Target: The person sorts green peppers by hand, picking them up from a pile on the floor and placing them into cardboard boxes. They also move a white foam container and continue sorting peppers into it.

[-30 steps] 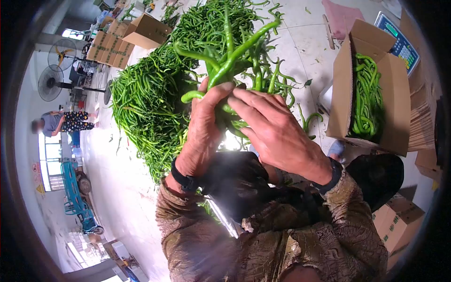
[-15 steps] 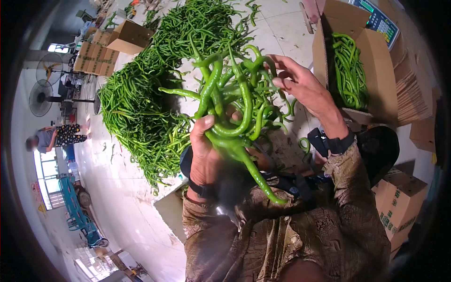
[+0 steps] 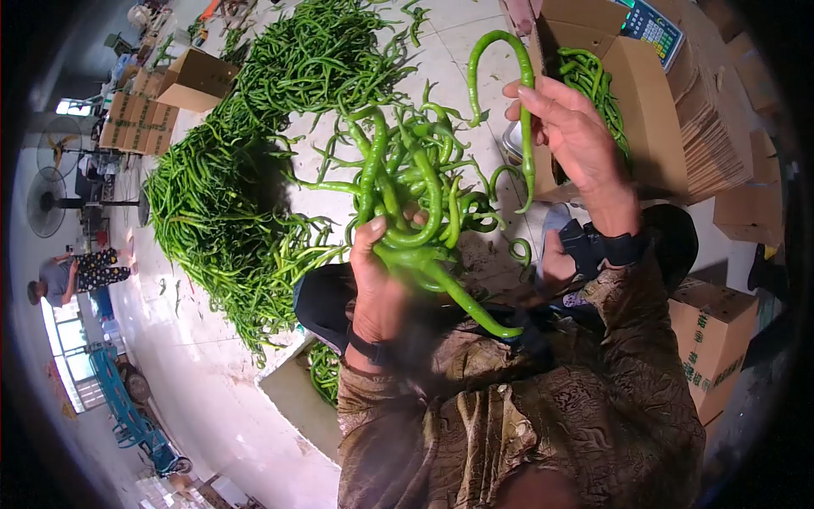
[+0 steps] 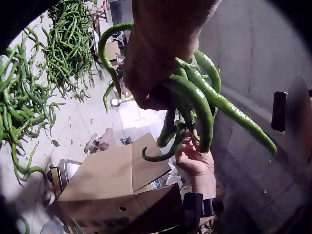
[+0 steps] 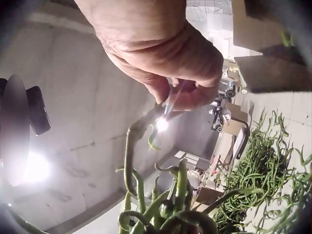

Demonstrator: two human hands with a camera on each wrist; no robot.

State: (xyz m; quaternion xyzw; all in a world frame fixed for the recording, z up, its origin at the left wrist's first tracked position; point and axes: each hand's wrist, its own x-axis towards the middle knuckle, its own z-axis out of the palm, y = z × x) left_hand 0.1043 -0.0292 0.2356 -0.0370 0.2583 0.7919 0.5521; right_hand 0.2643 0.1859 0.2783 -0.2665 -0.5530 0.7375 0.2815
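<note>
My left hand grips a bunch of long green chili peppers, its thumb across them. They curl out on several sides, and the left wrist view shows their tips spreading below the hand. Up and to the right, my right hand pinches a single hooked chili pepper between thumb and fingers, apart from the bunch. In the right wrist view this pepper dangles from the fingertips. Loose peppers lie on the floor beyond the bunch.
A large heap of peppers covers the floor at left. At right, an open carton holds peppers beside a digital scale and stacked flat cardboard. A closed carton stands lower right. Another person is far left.
Both hands were together at the bunch; my right hand has moved away to the right and now holds one pepper. The bunch stays in my left hand. The head view has shifted.
</note>
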